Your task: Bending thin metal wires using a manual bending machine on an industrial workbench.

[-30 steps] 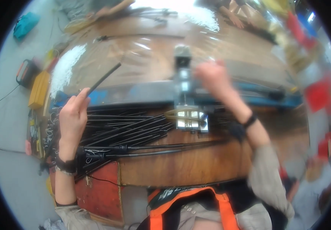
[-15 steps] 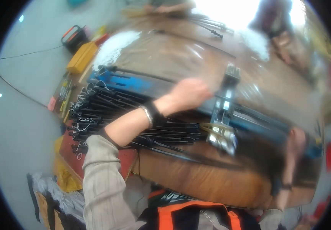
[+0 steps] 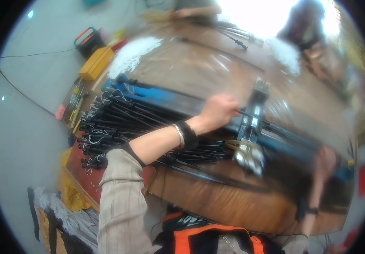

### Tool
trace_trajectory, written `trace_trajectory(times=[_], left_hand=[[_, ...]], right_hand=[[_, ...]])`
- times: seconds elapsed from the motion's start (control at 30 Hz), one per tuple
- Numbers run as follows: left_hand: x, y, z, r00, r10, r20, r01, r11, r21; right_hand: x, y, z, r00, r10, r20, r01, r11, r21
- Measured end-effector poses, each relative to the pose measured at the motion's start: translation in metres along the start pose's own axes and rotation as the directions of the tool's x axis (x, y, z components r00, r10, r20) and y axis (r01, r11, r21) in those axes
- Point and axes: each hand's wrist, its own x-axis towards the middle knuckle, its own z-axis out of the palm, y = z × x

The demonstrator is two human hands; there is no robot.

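My left hand (image 3: pixel 221 111), with a black strap and a bracelet at the wrist, is closed around a thin black rod (image 3: pixel 245 111). The rod runs from my fingers toward a metal clamp fixture (image 3: pixel 250 122) mounted across a long blue rail (image 3: pixel 157 96). My right hand (image 3: pixel 326 160) is at the rail's far right end; motion blur hides its fingers. Below my left forearm lies a bundle of black rods (image 3: pixel 106 127) with white cord loops at their left ends. A yellowish band (image 3: pixel 238 146) lies at the near end of the fixture.
The brown wooden table (image 3: pixel 216 199) carries white piles (image 3: pixel 133 55) at the back left and right. A yellow box (image 3: pixel 95 63) and hand tools (image 3: pixel 76 101) are at the left edge. Across the table, other people's arms (image 3: pixel 197 10) are at work near several rods (image 3: pixel 235 38).
The view has shifted slightly. My left hand has moved a little right and down, closer to the fixture, and the rod in it shows more clearly. My right hand stays near the rail's end.
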Motion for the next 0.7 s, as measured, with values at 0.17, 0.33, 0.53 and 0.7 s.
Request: trace_trajectory(times=[0.17,0.33,0.53,0.7], left_hand=[[0.005,0.011,0.0,0.999,0.034,-0.007,-0.034,0.999,-0.015],[-0.001,-0.006,0.001,0.972,0.009,0.237,-0.019,0.999,0.041],[0.014,0.02,0.002,0.958,-0.099,0.271,0.059,0.987,0.151],[0.013,0.017,-0.002,0.938,-0.162,0.308,0.108,0.977,0.183]], right_hand=[[-0.003,0.0,-0.016,0.995,0.079,0.064,-0.081,0.996,0.027],[0.006,-0.072,-0.012,0.982,-0.177,-0.059,0.185,0.963,0.195],[-0.031,-0.125,-0.034,0.981,-0.188,0.042,0.163,0.928,0.334],[-0.031,-0.146,-0.033,0.983,-0.159,0.091,0.103,0.89,0.445]])
